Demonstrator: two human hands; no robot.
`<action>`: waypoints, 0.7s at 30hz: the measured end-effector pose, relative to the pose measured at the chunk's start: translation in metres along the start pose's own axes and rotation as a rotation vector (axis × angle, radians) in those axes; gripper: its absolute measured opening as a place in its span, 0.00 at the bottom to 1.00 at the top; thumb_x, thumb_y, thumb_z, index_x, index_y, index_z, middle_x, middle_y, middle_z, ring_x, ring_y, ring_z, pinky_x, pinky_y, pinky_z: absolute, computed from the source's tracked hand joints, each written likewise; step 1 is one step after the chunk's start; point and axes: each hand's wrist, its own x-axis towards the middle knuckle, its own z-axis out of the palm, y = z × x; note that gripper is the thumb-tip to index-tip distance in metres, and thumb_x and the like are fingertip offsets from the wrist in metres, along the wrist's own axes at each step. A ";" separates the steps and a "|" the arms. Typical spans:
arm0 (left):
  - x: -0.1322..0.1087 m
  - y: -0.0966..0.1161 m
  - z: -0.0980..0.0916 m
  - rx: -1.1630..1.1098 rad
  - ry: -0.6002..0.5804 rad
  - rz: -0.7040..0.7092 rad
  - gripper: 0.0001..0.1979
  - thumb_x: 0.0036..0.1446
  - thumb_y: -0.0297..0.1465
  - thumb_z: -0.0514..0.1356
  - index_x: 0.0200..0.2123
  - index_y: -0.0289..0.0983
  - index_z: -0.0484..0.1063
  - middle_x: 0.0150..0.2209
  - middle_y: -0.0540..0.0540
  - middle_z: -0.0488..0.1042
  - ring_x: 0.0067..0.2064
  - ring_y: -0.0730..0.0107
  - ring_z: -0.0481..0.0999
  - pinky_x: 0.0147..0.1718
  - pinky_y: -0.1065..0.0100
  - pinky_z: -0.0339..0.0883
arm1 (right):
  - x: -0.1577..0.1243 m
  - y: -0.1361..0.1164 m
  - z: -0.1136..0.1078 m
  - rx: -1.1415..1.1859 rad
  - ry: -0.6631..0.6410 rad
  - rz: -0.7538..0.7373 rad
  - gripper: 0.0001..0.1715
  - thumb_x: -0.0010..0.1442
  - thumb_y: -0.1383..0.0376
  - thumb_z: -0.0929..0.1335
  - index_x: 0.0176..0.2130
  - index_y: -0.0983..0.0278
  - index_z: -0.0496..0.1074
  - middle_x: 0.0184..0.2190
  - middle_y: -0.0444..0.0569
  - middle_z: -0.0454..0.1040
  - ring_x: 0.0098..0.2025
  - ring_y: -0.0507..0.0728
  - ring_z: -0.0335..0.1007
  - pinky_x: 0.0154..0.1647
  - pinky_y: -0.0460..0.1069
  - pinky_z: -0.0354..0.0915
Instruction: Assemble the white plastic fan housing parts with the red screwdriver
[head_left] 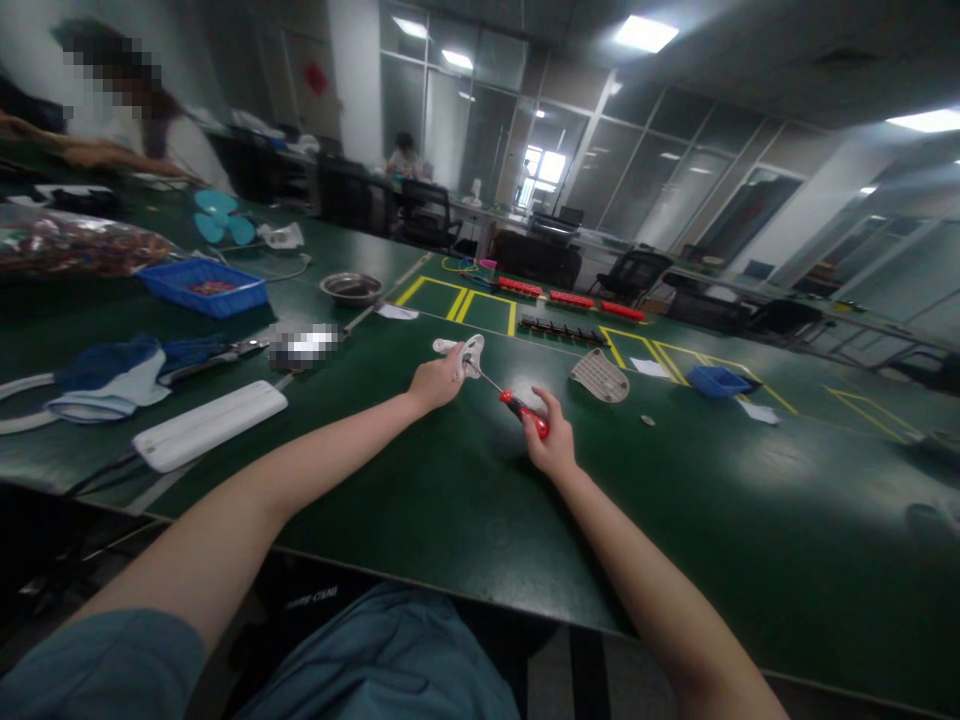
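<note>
Near the middle of the green table, my left hand is closed around a small white plastic part with a rounded, lobed end. In my right hand is a screwdriver with a red and black handle, gripped by the fingers. Its thin metal shaft slants up to the left, and the tip meets the white part. Whether a screw sits there is too small to tell. To the right of my hands lies a pale, rounded grille-like piece with a grid of slots.
A white power strip, blue-and-white gloves, a blue tray with small parts and a metal bowl stand left. Red strips, a black strip and another blue tray lie beyond. A person sits far left.
</note>
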 end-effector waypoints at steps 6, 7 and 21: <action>0.001 -0.001 0.001 -0.008 0.012 -0.002 0.27 0.67 0.37 0.46 0.65 0.32 0.50 0.38 0.39 0.78 0.36 0.60 0.79 0.32 0.67 0.65 | 0.003 -0.001 -0.002 -0.001 0.026 -0.044 0.38 0.56 0.57 0.68 0.62 0.63 0.54 0.37 0.48 0.72 0.33 0.55 0.71 0.35 0.49 0.67; 0.001 0.000 0.002 0.004 0.017 -0.006 0.26 0.67 0.37 0.47 0.65 0.32 0.51 0.38 0.38 0.78 0.36 0.59 0.79 0.33 0.66 0.66 | 0.003 -0.001 -0.002 -0.006 0.014 -0.048 0.37 0.57 0.57 0.67 0.61 0.63 0.55 0.37 0.48 0.72 0.33 0.55 0.71 0.35 0.49 0.67; 0.081 -0.073 -0.022 0.248 -0.304 -0.158 0.22 0.65 0.39 0.45 0.54 0.33 0.66 0.48 0.32 0.76 0.48 0.55 0.77 0.43 0.64 0.67 | 0.002 -0.003 -0.006 -0.143 -0.148 -0.167 0.27 0.61 0.55 0.65 0.56 0.64 0.64 0.26 0.44 0.74 0.24 0.51 0.68 0.27 0.44 0.60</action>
